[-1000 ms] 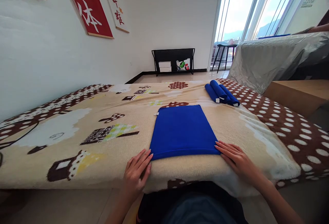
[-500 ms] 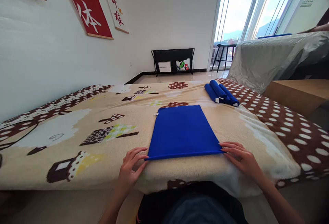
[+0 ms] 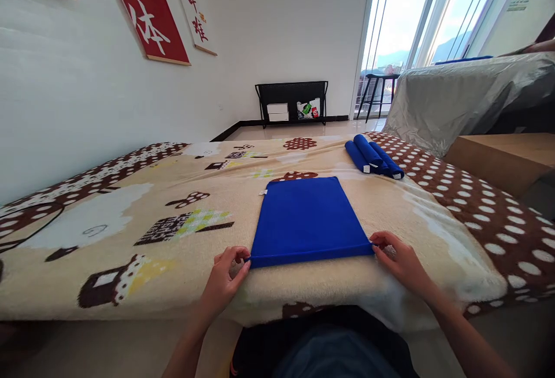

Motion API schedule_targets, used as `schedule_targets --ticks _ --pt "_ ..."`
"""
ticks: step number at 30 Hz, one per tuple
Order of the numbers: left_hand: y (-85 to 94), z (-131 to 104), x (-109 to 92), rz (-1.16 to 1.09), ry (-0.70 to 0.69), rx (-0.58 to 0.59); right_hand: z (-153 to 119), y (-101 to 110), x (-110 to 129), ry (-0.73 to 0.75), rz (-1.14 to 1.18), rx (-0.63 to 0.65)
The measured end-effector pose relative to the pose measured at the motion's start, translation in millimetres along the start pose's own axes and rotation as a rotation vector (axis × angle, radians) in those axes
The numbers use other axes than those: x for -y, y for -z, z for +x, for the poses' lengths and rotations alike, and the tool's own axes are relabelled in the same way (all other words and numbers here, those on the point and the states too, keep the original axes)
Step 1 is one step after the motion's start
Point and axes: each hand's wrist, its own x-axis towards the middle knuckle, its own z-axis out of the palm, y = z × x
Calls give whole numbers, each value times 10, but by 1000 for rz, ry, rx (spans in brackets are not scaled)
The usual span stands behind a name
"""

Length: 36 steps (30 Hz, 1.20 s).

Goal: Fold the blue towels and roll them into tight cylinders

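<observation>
Fingers of both hands pinched the two near corners of a flat, square, bright blue cloth that lay spread on a fleecy cream blanket printed with brown houses, sheep and mushrooms. The left hand was closed on the cloth's near left corner, thumb and fingertips nipping the edge, with the wrist resting low by the front edge of the bed. The right hand was likewise closed on the near right corner, its fingers curled over the hem. Between the two hands the near edge of the cloth ran in a straight, taut line and looked slightly raised and thickened, as if turned over on itself; whether it was actually rolled could not be told. The rest of the cloth lay smooth on the blanket, a small white tag showing at its far left corner.

Farther back and to the right, well apart from the hands, three rolled blue cloths lay side by side where the cream field met a brown border with white dots. Beyond the bed a black metal rack holding white boxes and a bag stood against a white wall, near a black stool at the glass doors. A red banner with white characters hung on the left wall. To the right was a bed under a silvery cover.
</observation>
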Motion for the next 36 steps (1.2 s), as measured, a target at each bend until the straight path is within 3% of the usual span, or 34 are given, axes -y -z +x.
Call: schedule_targets --ticks 3,6,10,12,17,21,26,30,36 --pt "-120 38 -70 84 64 -6 71 -95 47 17 -122 -5" --pt "-245 54 -177 249 74 -150 120 -153 94 64 -311 -93" --pt "-411 52 -430 450 -33 -322 127 -236 216 149 -453 -282" --pt "-529 45 -610 512 -76 -360 121 -335 351 226 -460 -304" --pt "-912 39 -1044 460 -184 -387 149 -729 802 351 -346 -268" --pt "-1075 86 -1106 387 -283 -337 182 -951 989 426 -269 -241" --pt "-949 81 -857 298 -365 -252 147 -866 858 537 -235 -137" --pt "-668 -47 -593 312 -440 -210 81 -584 575 576 -226 -29" --pt "-213 -175 -119 387 -458 -95 -21 -121 106 476 -286 82"
